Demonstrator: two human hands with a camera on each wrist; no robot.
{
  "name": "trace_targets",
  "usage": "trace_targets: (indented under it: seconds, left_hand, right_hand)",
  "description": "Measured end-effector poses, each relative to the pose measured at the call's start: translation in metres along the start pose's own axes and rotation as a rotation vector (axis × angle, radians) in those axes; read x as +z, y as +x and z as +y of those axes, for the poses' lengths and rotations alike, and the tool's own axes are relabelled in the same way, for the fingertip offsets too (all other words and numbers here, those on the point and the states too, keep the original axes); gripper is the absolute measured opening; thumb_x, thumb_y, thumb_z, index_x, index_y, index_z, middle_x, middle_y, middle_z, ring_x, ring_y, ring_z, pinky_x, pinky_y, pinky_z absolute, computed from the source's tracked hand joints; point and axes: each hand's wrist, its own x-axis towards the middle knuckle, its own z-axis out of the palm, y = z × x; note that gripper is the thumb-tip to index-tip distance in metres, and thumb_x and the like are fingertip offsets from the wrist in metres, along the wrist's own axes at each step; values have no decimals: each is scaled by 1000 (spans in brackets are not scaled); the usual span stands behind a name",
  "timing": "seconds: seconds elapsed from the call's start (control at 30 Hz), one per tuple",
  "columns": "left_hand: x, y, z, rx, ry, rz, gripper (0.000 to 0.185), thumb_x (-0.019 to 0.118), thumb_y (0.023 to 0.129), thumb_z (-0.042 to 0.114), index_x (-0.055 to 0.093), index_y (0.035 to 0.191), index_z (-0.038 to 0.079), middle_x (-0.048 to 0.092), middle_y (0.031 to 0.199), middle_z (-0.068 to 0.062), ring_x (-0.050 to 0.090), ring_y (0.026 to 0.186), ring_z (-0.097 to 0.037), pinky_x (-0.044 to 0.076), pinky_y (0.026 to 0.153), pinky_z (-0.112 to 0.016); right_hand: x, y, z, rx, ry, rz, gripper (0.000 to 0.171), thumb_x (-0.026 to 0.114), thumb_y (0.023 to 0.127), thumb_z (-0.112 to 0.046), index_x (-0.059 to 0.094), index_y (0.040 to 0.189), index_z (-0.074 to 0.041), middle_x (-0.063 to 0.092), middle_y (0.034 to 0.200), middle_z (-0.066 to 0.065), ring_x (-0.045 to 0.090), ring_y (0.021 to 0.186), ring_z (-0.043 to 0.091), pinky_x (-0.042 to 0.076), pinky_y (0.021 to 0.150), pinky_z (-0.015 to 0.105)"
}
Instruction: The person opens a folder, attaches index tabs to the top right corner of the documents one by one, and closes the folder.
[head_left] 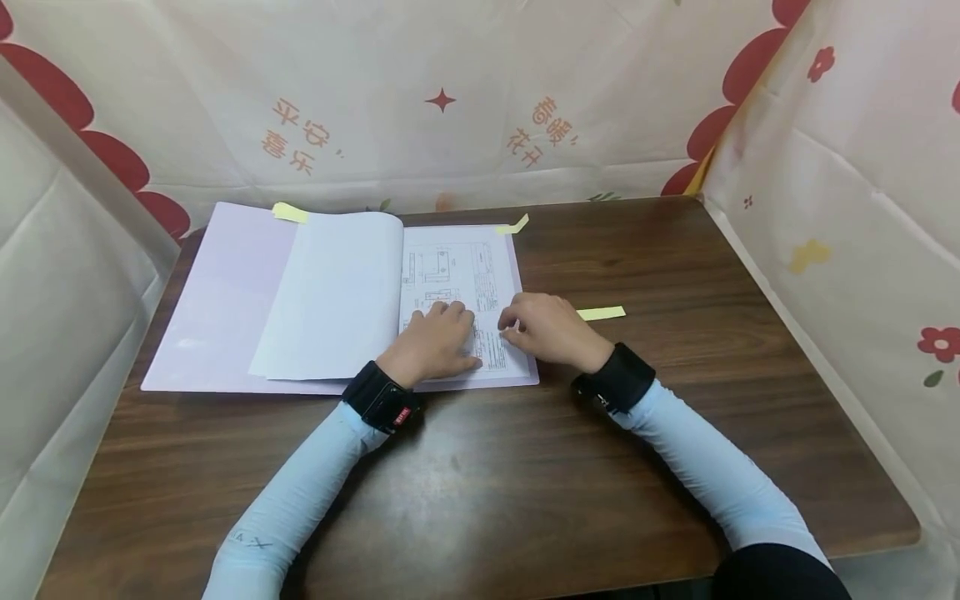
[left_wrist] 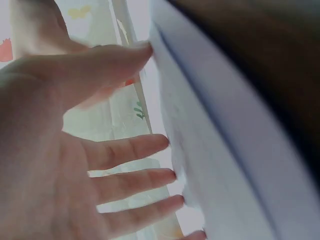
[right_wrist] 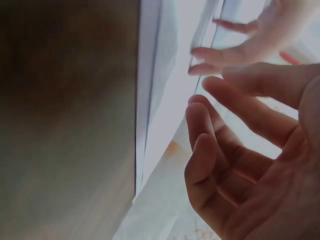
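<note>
While the lilac folder lies open across the far left of the counter, its long axis running from nine to three o'clock, a blank white sheet is turned back over its middle and the printed drawing page lies flat on its right half. That page is what both hands work on: the left hand rests palm down on its lower part, fingers straight and slightly spread, pointing toward one o'clock, and the left wrist view shows those fingertips touching the paper edge. Just to the right, at about three o'clock from it, the right hand sits at the page's lower right corner with its fingers loosely bent toward nine o'clock; whether it pinches the sheet I cannot tell, since the right wrist view shows them relaxed and apart near the stacked edges. Both hands are about equally near the page, the left fully on it. Farther right, at three o'clock from the right hand, a yellow sticky strip lies flat on the counter, long axis left to right, and two more yellow tabs stick out at the folder's far edge.
</note>
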Motion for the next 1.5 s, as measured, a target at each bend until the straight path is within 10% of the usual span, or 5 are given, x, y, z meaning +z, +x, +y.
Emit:
trace_targets:
  seconds: [0.3,0.5,0.87,1.4,1.5]
  left_hand:
    - [-10,-50,-36,7,-23,287,34,73,95,38,68,109,7,66,128,-16,58,123,-37,54,95,-52]
    - [-26,-125,-109,-289,-30,552,38,72,96,27,65,117,-3,60,132,-29,53,124,-48,48,95,-65]
    - [-5,-224,-204,-838,-270,400,85,48,102,56,31,155,-9,41,146,-44,41,126,-64,37,98,-78]
    - [-85,-194,-112,-423,-245,997,59,72,96,32,54,148,12,65,140,-21,67,115,-48,32,87,2]
    - [-89,-178,-86,-273,-223,1008,71,76,93,25,43,154,9,63,139,-27,67,107,-48,55,82,-17]
  right_hand:
    - [17,-10,-5,11,-13,-68,51,96,72,-32,78,117,-16,65,119,8,60,85,20,47,66,30]
    - [21,-8,-3,35,11,-92,65,97,69,-34,75,127,-17,61,133,9,61,102,26,51,78,37]
    - [25,-8,-3,51,37,-56,53,95,73,-29,77,122,-19,67,118,4,59,90,22,46,69,33]
    - [23,-8,2,55,66,-18,33,83,88,-22,74,118,-11,68,105,6,57,87,22,46,75,34]
    - [24,-8,2,43,73,-44,34,81,90,-23,74,120,-10,69,113,8,58,93,24,48,80,36]
